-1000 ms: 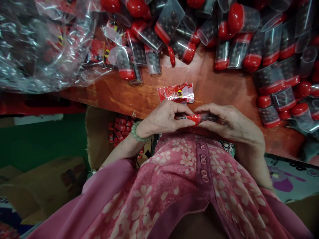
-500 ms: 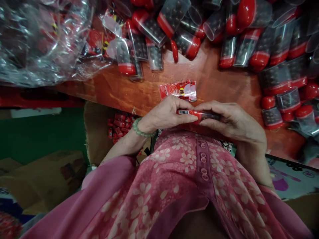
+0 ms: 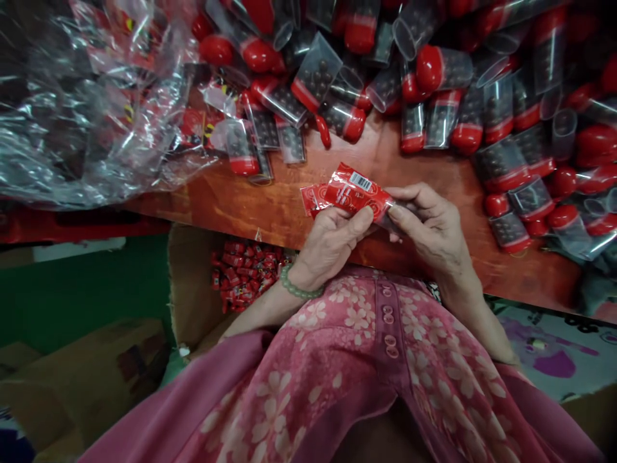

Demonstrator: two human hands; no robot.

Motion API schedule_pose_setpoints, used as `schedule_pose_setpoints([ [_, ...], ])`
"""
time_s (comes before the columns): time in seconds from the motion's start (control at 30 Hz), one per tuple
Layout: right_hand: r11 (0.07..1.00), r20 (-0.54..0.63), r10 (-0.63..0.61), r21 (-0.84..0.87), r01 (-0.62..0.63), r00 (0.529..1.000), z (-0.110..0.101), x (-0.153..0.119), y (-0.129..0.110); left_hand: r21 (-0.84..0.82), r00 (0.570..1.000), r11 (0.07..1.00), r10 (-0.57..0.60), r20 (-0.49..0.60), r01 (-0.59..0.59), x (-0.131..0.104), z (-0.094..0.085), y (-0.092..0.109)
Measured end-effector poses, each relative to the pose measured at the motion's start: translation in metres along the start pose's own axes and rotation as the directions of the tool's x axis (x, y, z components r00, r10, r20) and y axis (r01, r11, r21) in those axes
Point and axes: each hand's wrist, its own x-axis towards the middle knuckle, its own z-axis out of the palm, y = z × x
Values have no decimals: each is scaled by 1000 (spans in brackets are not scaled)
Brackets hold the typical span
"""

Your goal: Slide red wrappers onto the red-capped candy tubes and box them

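Between both hands is a flat red printed plastic wrapper (image 3: 354, 191) with a barcode and a clear end, tilted above the table. My left hand (image 3: 331, 243), wearing a green bead bracelet, pinches its lower edge between thumb and fingers. At the clear right end, my right hand (image 3: 430, 222) is closed on the wrapper, thumb against fingers. Something dark and see-through shows between the right fingers; what it is, I cannot make out. Under the held wrapper, another red wrapper (image 3: 313, 198) lies on the wooden table (image 3: 270, 212), partly covered.
Many clear containers of dark balls with red caps (image 3: 506, 231) crowd the table's back and right. A crumpled clear plastic bag (image 3: 96, 135) lies at the back left. Below the table edge, a cardboard box (image 3: 190, 276) holds small red wrapped packets (image 3: 243, 270).
The red wrapper has turned so its flat barcode face shows, tilted up at the left. My left hand has shifted to its lower edge. The camera view has shifted slightly.
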Motion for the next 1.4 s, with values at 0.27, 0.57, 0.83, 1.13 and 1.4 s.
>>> schedule_pose_setpoints([
  [0.27, 996, 32, -64, -57, 66, 997, 1, -11, 4, 11, 997, 999, 41, -65, -40, 11, 6, -6],
  [0.57, 996, 96, -24, 83, 16, 995, 0, -13, 10, -9, 994, 997, 70, -87, -71, 15, 3, -4],
  [0.83, 951, -23, -251, -190, 242, 968, 9, -15, 21, -70, 987, 991, 109, -117, -118, 24, 6, -8],
  [1.13, 978, -35, -139, 149, 142, 990, 7, -8, 22, 18, 989, 990, 143, -26, -142, 25, 9, -10],
  [1.4, 913, -20, -21, 408, 27, 1000, 5, -4, 19, 28, 987, 994, 104, 120, -108, 20, 14, -9],
])
